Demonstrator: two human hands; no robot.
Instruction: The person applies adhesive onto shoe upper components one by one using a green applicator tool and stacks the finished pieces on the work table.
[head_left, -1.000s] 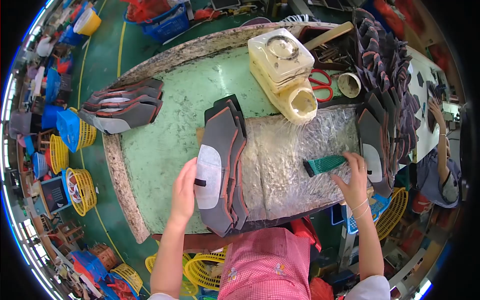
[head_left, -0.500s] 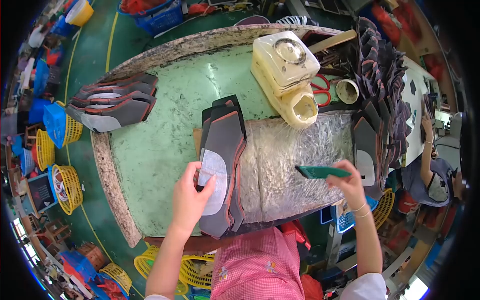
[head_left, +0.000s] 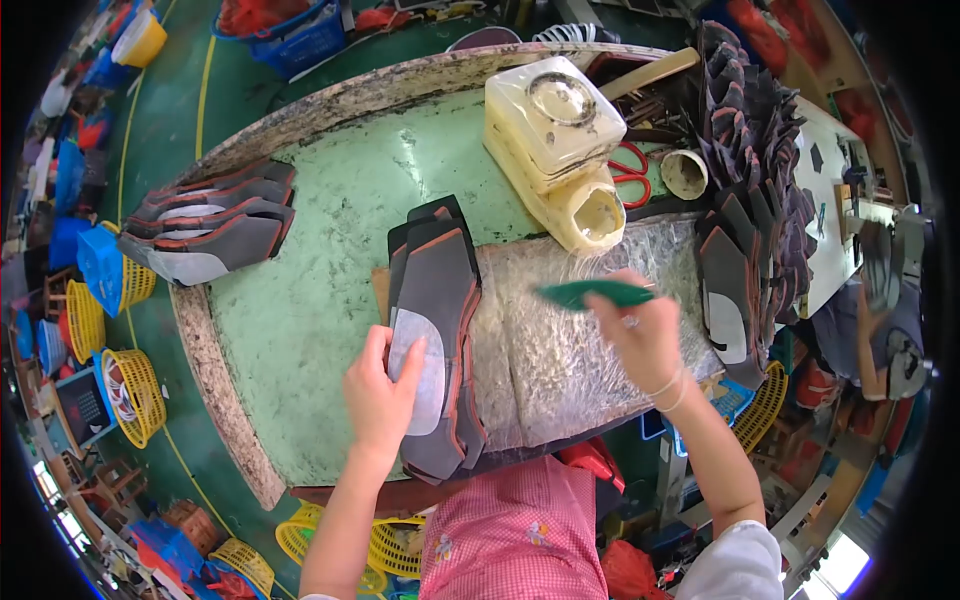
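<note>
The right hand (head_left: 640, 335) has its grip clamped on the green brush (head_left: 585, 293), held crosswise above the plastic sheet (head_left: 560, 375), free end pointing left. The left hand (head_left: 385, 395) grips the edge of the dark pieces (head_left: 437, 285), stacked lengthwise near-to-far on the surface (head_left: 310, 330).

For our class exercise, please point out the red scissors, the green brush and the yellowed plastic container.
Red scissors (head_left: 632, 191): head view, on a handle loop.
Green brush (head_left: 618, 292): head view, on its green body.
Yellowed plastic container (head_left: 552, 150): head view, on its side wall.
</note>
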